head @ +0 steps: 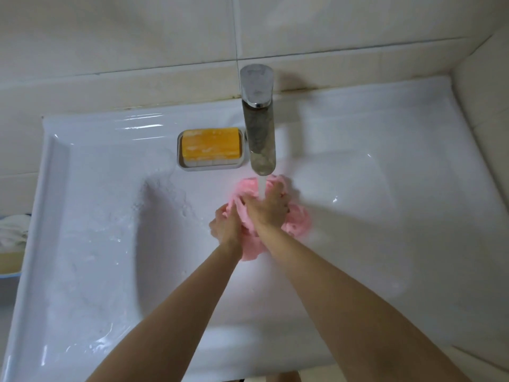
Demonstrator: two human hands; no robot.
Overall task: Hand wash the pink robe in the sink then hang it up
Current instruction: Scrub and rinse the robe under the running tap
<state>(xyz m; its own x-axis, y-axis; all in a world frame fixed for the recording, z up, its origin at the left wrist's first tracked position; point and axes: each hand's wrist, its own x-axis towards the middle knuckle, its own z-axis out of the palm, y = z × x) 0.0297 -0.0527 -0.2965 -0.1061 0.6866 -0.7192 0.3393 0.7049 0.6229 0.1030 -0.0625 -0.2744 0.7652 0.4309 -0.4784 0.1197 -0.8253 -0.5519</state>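
Pink robe (298, 221), wet and wadded, down in the white sink (82, 216) directly below the faucet (260, 133) spout. Gripped by both: left hand (224, 226) curled round the wad's edge, a little left of the faucet line; right hand (268, 208) clenched over its top, right under the spout. Water stream (261, 187) from the faucet straight onto right hand and cloth. Just left of the faucet, bar of orange soap (210, 146) in a white soap dish (209, 168) on the sink ledge. Behind the faucet, pale tiled wall (137, 37). Far left of the faucet, past the sink rim, blue tub (9, 274) with white cloth (12, 232).
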